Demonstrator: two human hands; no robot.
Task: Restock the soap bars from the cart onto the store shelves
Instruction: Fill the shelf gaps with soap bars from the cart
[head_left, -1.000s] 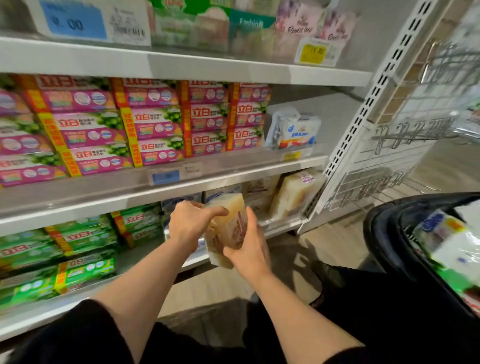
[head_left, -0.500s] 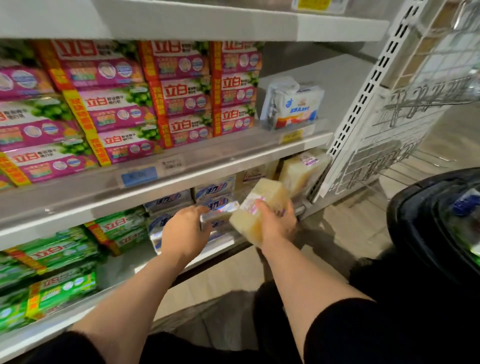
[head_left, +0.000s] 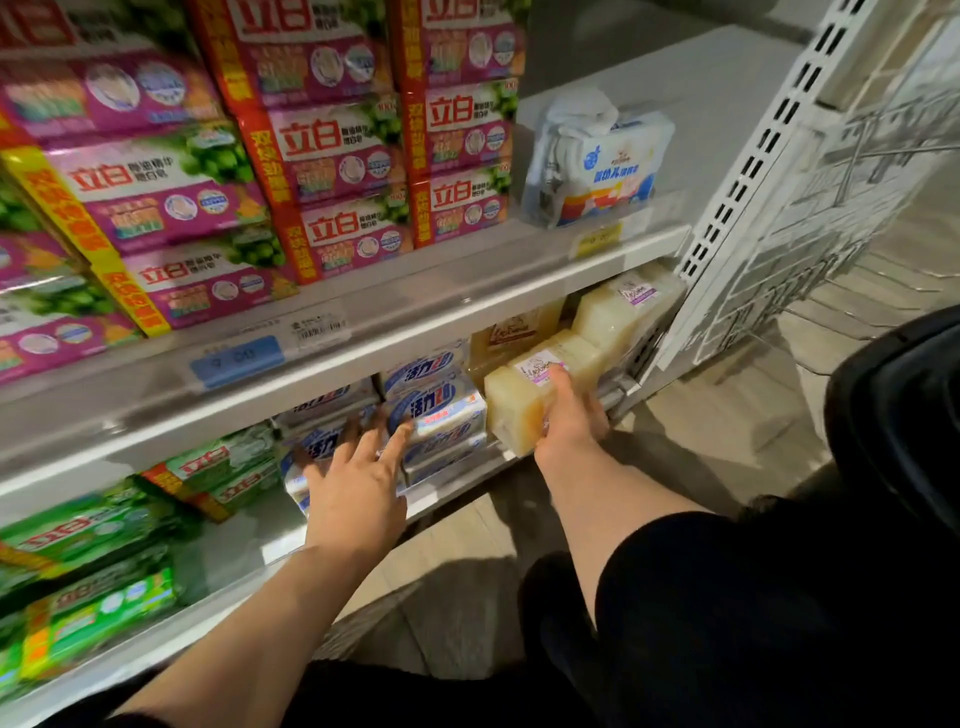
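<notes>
Nearest, two bare forearms reach out from black sleeves (head_left: 727, 597) toward the lower shelf (head_left: 457, 483). The left hand (head_left: 358, 488) is held flat, palm down, fingers straight and spread, its fingertips (head_left: 400, 431) at the blue-and-white soap packs (head_left: 441, 410); whether they press the wrapper is hard to tell through the blur. The right hand (head_left: 569, 421) grips a pale yellow soap bar (head_left: 524, 400), a waxy rectangular block in clear film with a small white-and-purple label, thumb over its top and the other fingers hidden behind it; the bar sits tilted at the front edge of the lower shelf, just right of the blue-and-white packs. Beyond it stand two more wrapped blocks: one pale like it (head_left: 623, 312) against the perforated white upright (head_left: 769, 135), and a darker amber one (head_left: 514, 332) to its left. At least four blue-and-white packs are stacked in glossy wrap. Further left lie green soap packs (head_left: 93, 587), about five, blurred. At far right the dark rounded rim of the cart (head_left: 893, 410) shows. On the upper shelf (head_left: 415, 291), behind a clear price rail, pink-and-red soap packs (head_left: 332, 150) are piled in columns, roughly a dozen visible, beside one white-and-blue soft pack (head_left: 602, 161) standing alone at the right.
</notes>
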